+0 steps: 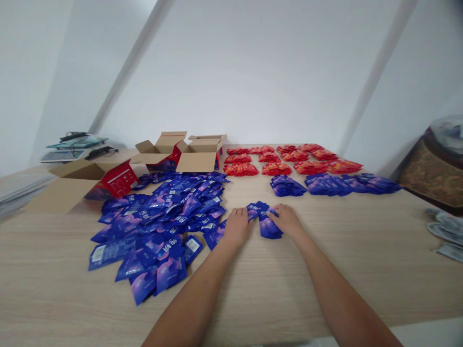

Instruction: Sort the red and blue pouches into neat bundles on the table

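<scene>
A small stack of blue sachets (266, 222) lies on the wooden table (361, 250) between my hands. My left hand (237, 225) rests at its left side, fingers curled against the sachets. My right hand (287, 219) presses on the stack's right side, fingers closed over its top edge. A big loose heap of blue sachets (162, 217) spreads to the left of my left hand.
Sorted piles of blue sachets (336, 184) and red sachets (289, 159) lie in rows at the back right. Open cardboard boxes (181, 152) and a tipped box (83, 185) stand at the back left. Grey packets (446, 231) sit at the right edge.
</scene>
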Demonstrator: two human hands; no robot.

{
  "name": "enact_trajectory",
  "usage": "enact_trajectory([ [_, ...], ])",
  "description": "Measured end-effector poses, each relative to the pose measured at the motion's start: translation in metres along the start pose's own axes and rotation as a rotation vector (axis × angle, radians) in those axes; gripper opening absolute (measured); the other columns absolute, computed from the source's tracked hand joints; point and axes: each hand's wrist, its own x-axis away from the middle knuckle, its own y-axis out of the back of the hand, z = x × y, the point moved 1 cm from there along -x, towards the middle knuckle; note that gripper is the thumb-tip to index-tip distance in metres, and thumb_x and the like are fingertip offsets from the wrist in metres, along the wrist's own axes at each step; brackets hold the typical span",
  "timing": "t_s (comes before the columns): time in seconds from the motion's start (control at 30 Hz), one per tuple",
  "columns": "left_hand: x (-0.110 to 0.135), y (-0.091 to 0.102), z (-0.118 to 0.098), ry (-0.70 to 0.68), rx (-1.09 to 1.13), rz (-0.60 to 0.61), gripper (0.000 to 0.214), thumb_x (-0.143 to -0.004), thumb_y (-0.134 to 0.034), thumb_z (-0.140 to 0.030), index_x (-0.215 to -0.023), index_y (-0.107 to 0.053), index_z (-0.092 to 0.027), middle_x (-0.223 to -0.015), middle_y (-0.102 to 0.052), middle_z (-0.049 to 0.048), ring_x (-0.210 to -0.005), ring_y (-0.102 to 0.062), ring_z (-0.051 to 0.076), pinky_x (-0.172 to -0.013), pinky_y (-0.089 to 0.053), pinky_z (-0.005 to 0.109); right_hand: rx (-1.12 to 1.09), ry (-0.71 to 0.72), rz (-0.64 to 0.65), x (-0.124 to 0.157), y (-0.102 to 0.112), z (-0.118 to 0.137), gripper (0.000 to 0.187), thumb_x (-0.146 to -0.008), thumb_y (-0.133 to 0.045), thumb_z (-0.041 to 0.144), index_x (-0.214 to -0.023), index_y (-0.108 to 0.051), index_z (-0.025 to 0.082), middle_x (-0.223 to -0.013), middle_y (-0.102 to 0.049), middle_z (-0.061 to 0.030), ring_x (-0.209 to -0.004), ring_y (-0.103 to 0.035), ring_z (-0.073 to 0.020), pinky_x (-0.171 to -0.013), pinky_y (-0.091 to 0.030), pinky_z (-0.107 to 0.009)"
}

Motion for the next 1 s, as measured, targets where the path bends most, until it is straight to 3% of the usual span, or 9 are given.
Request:
enact_trajectory([
  [0.1,-0.001,0.009,0.001,0.126,0.028,-0.049,0.025,-0.083,-0.046,-0.024,-0.100,-0.060,-0.013,-0.097,-0.064,0.0176,-0.105,-0.052,0.029,-0.096,-0.034,0.040,-0.015,0.036,-0.132,0.000,0.007,0.005,0.034,-0.080,-0.049,0.039,-0.098,-0.061,0.013,-0.102,-0.063,-0.0166,-0.102,-0.052,-0.0292,-0.091,-0.035,-0.040],
  [0.2,-0.001,0.020,0.003,0.219,0.085,-0.107,0.030,-0.087,-0.038,-0.022,-0.107,-0.057,-0.014,-0.094,-0.064,0.0167,-0.102,-0.056,0.027,-0.093,-0.038,0.038,-0.236,0.058,-0.172,0.002,0.016,0.018,0.031,-0.084,-0.043,0.039,-0.095,-0.062,0.017,-0.100,-0.064,-0.0125,-0.097,-0.055,-0.0266,-0.089,-0.038,-0.041],
  [0.33,0.006,0.017,-0.018,0.011,0.062,-0.133,0.045,-0.087,-0.031,-0.016,-0.130,-0.039,-0.006,-0.123,-0.053,0.0222,-0.119,-0.047,0.027,-0.099,-0.035,0.041,-0.804,0.028,0.052,0.011,0.013,0.049,0.036,-0.084,-0.042,0.049,-0.105,-0.057,0.025,-0.091,-0.067,-0.0062,-0.085,-0.062,-0.0230,-0.076,-0.046,-0.037],
  [0.4,0.012,0.009,-0.037,-0.149,0.065,-0.118,0.051,-0.085,-0.034,-0.015,-0.135,-0.033,-0.006,-0.136,-0.041,0.0214,-0.129,-0.036,0.027,-0.105,-0.030,0.043,-0.917,0.021,0.051,0.013,0.008,0.058,0.036,-0.082,-0.046,0.049,-0.106,-0.054,0.024,-0.095,-0.066,-0.0057,-0.089,-0.061,-0.0223,-0.079,-0.046,-0.036],
  [0.5,0.021,-0.003,-0.058,-0.295,0.099,-0.079,0.052,-0.087,-0.039,-0.024,-0.137,-0.032,-0.010,-0.143,-0.033,0.0180,-0.135,-0.026,0.027,-0.109,-0.023,0.046,-0.835,-0.046,-0.107,0.009,0.010,0.048,0.030,-0.081,-0.045,0.046,-0.093,-0.055,0.020,-0.092,-0.065,-0.0065,-0.089,-0.059,-0.0218,-0.083,-0.043,-0.036],
  [0.6,0.024,-0.007,-0.060,-0.281,0.138,-0.060,0.050,-0.088,-0.042,-0.034,-0.134,-0.037,-0.014,-0.140,-0.039,0.0166,-0.131,-0.033,0.027,-0.109,-0.024,0.045,-0.642,-0.150,-0.227,-0.001,0.021,0.019,0.031,-0.081,-0.040,0.047,-0.085,-0.054,0.020,-0.081,-0.064,-0.0065,-0.079,-0.058,-0.0220,-0.073,-0.043,-0.034],
  [0.8,0.011,0.014,-0.031,-0.078,-0.056,0.064,0.051,-0.081,-0.049,-0.034,-0.128,-0.043,-0.015,-0.135,-0.044,0.0170,-0.127,-0.036,0.030,-0.107,-0.024,0.045,-0.260,-0.167,-0.056,-0.012,0.034,-0.020,0.050,-0.087,-0.026,0.050,-0.059,-0.055,0.021,-0.062,-0.062,-0.0078,-0.064,-0.058,-0.0212,-0.060,-0.038,-0.030],
  [0.9,0.007,0.039,-0.018,0.041,-0.204,0.181,0.059,-0.071,-0.058,-0.031,-0.125,-0.046,-0.012,-0.128,-0.047,0.0201,-0.120,-0.041,0.034,-0.099,-0.032,0.044,-0.069,-0.142,0.012,-0.011,0.026,-0.022,0.045,-0.087,-0.032,0.049,-0.068,-0.061,0.020,-0.070,-0.065,-0.0097,-0.068,-0.059,-0.0215,-0.062,-0.037,-0.030],
  [1.0,0.008,0.059,-0.010,0.103,-0.321,0.329,0.050,-0.063,-0.061,-0.028,-0.111,-0.056,-0.012,-0.117,-0.053,0.0189,-0.113,-0.045,0.033,-0.093,-0.037,0.041,0.061,-0.084,-0.017,-0.010,0.015,-0.023,0.035,-0.082,-0.047,0.046,-0.084,-0.063,0.016,-0.087,-0.067,-0.0147,-0.086,-0.059,-0.0259,-0.075,-0.038,-0.034],
])
